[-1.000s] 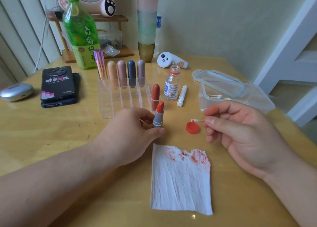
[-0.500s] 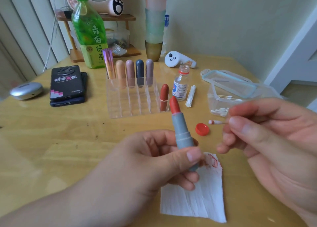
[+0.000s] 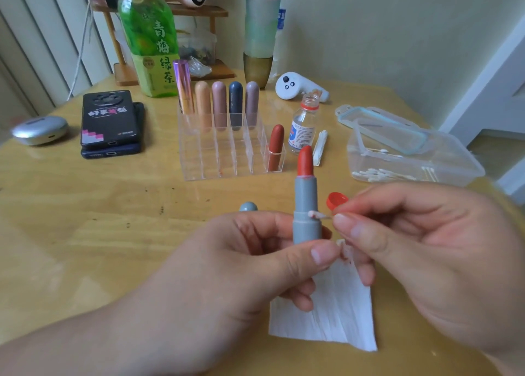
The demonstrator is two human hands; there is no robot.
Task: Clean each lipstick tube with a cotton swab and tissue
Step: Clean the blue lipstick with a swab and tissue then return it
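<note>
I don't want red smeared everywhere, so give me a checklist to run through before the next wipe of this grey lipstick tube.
1. Grip: left hand holds the lipstick tube upright, fingers curled round its base: ok.
2. Contact: cotton swab tip, pinched by the right hand, touches the tube's collar: ok.
3. Clearance: the red bullet stands exposed above the swab, apart from it: ok.
4. Swab tip clean: looks faintly pink; cannot tell.
5. Wipe-off: tissue lies beneath the hands: ok.
6. Stock: spare swabs lie in the open clear box: ok.
</note>
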